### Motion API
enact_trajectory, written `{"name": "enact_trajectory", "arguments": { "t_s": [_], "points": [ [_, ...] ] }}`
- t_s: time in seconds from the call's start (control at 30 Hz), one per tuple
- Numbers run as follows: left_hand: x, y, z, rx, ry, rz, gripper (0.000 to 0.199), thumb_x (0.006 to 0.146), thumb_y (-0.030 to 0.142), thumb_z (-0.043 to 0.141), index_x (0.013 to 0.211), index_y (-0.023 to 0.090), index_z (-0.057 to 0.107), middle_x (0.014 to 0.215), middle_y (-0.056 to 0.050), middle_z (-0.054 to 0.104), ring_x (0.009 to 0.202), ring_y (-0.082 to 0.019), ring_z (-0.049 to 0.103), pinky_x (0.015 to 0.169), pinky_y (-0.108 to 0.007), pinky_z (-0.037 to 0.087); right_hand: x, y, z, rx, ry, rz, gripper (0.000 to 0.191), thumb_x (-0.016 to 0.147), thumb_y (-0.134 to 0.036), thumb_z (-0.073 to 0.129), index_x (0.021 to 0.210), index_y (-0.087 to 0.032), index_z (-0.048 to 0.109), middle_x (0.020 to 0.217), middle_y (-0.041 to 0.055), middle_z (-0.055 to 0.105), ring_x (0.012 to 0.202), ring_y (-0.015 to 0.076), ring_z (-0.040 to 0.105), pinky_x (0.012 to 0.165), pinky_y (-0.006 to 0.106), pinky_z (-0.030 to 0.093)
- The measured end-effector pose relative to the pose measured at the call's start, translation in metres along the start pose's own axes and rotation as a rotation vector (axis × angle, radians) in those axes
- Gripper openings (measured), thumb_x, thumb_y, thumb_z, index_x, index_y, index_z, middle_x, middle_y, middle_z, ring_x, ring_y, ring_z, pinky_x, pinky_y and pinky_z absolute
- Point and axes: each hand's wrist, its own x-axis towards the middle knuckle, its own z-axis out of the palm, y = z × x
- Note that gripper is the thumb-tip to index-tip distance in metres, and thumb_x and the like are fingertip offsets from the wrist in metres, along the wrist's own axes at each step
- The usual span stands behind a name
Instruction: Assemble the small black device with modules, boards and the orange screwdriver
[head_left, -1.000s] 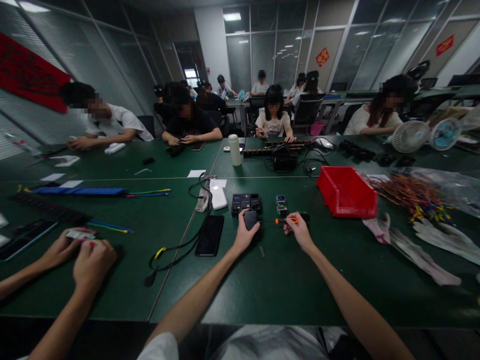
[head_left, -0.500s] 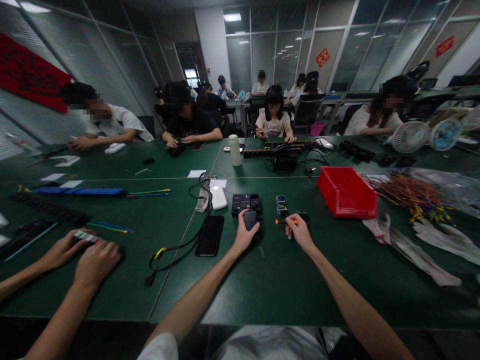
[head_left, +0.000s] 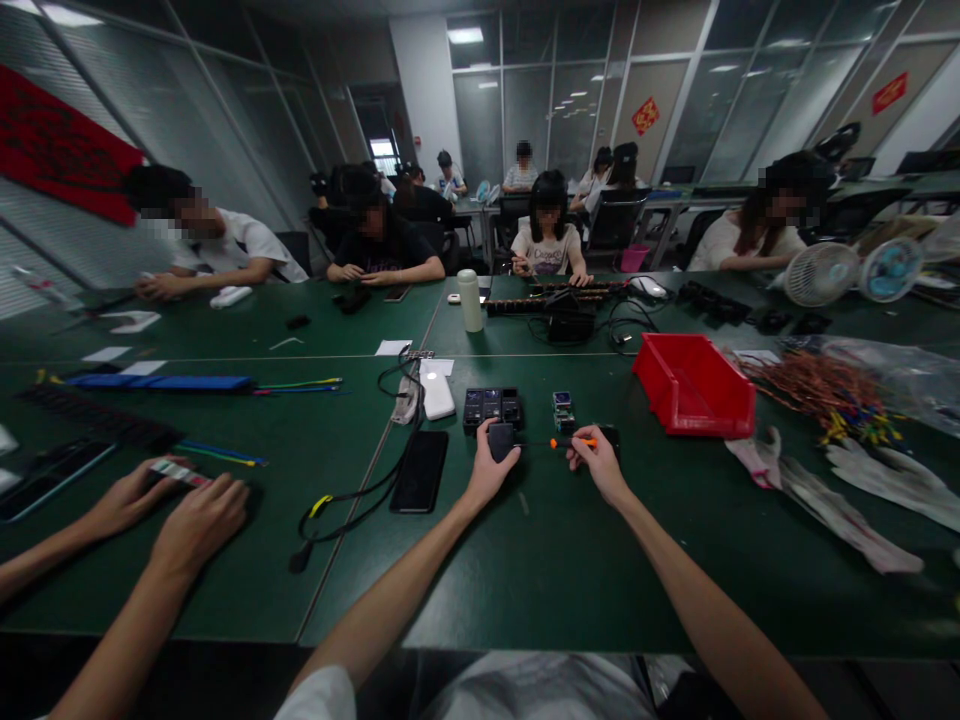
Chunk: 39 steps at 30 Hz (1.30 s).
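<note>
The left hand (head_left: 491,472) grasps a small black box (head_left: 501,441) above the green counter (head_left: 555,570). The right hand (head_left: 598,466) pinches an orange-handled screwdriver (head_left: 562,442), its shaft aimed at 9 o'clock, toward the box; whether the tip touches is too small to tell. A dark object (head_left: 613,436) is beside the right fingers, its kind unclear.

Taking the box as the clock's center, with 12 pointing away from the person, a black case (head_left: 492,406) sits just beyond at 12 and a little circuit stack (head_left: 562,410) at 2. A white device (head_left: 438,392) lies at 10, a black phone (head_left: 420,472) at 8. The red bin (head_left: 697,400) stands at 3, well apart. At 9, farther off, a co-worker's hands (head_left: 176,510) hold a small strip (head_left: 180,473).
</note>
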Motion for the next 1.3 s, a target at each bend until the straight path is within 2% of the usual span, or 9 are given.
{"name": "enact_trajectory", "arguments": {
  "t_s": [0.43, 0.67, 0.77, 0.9, 1.03, 1.3],
  "points": [
    [0.000, 0.002, -0.001, -0.009, 0.012, 0.003, 0.056, 0.075, 0.029, 0.059, 0.124, 0.023, 0.032, 0.101, -0.004, 0.048, 0.087, -0.014, 0.049, 0.084, -0.029, 0.040, -0.002, -0.001, 0.002, -0.070, -0.018, 0.002, 0.025, 0.082, -0.043, 0.053, 0.084, -0.019, 0.048, 0.056, -0.0036, 0.057, 0.037, 0.0089, 0.050, 0.036, 0.019, 0.037],
    [0.000, -0.001, -0.001, -0.001, 0.002, -0.003, 0.057, 0.075, 0.029, 0.059, 0.125, 0.024, 0.032, 0.099, -0.003, 0.049, 0.086, -0.014, 0.049, 0.083, -0.029, 0.040, -0.001, 0.001, 0.000, -0.104, -0.018, 0.056, 0.027, 0.082, -0.046, 0.050, 0.080, -0.019, 0.048, 0.047, -0.0049, 0.054, 0.032, 0.0090, 0.045, 0.031, 0.018, 0.032],
    [0.000, -0.001, -0.002, -0.002, -0.003, -0.003, 0.057, 0.075, 0.029, 0.059, 0.125, 0.024, 0.032, 0.100, -0.004, 0.049, 0.086, -0.014, 0.049, 0.083, -0.030, 0.040, -0.001, 0.003, 0.000, -0.096, -0.018, 0.051, 0.026, 0.083, -0.045, 0.050, 0.081, -0.019, 0.048, 0.048, -0.0047, 0.054, 0.034, 0.0094, 0.046, 0.033, 0.019, 0.034],
    [0.000, 0.000, -0.001, -0.005, 0.006, 0.007, 0.056, 0.075, 0.028, 0.058, 0.124, 0.023, 0.032, 0.101, -0.004, 0.049, 0.088, -0.014, 0.049, 0.085, -0.030, 0.040, 0.000, 0.002, 0.002, -0.054, 0.011, 0.002, 0.025, 0.080, -0.042, 0.056, 0.089, -0.019, 0.048, 0.060, -0.0025, 0.059, 0.046, 0.0110, 0.055, 0.045, 0.022, 0.043],
    [0.000, 0.001, -0.001, -0.006, 0.013, 0.012, 0.056, 0.075, 0.028, 0.058, 0.124, 0.023, 0.032, 0.102, -0.004, 0.049, 0.089, -0.014, 0.049, 0.086, -0.030, 0.039, 0.000, -0.002, 0.003, -0.031, 0.016, -0.014, 0.027, 0.078, -0.040, 0.058, 0.092, -0.020, 0.048, 0.067, -0.0012, 0.061, 0.053, 0.0120, 0.058, 0.053, 0.025, 0.047],
    [-0.001, 0.004, -0.002, -0.002, 0.019, 0.000, 0.056, 0.073, 0.029, 0.060, 0.123, 0.022, 0.034, 0.097, -0.003, 0.049, 0.084, -0.013, 0.050, 0.082, -0.029, 0.041, -0.002, -0.008, 0.004, -0.054, -0.005, 0.003, 0.030, 0.078, -0.046, 0.056, 0.086, -0.019, 0.048, 0.061, -0.0013, 0.059, 0.045, 0.0126, 0.056, 0.044, 0.025, 0.045]
  ]
}}
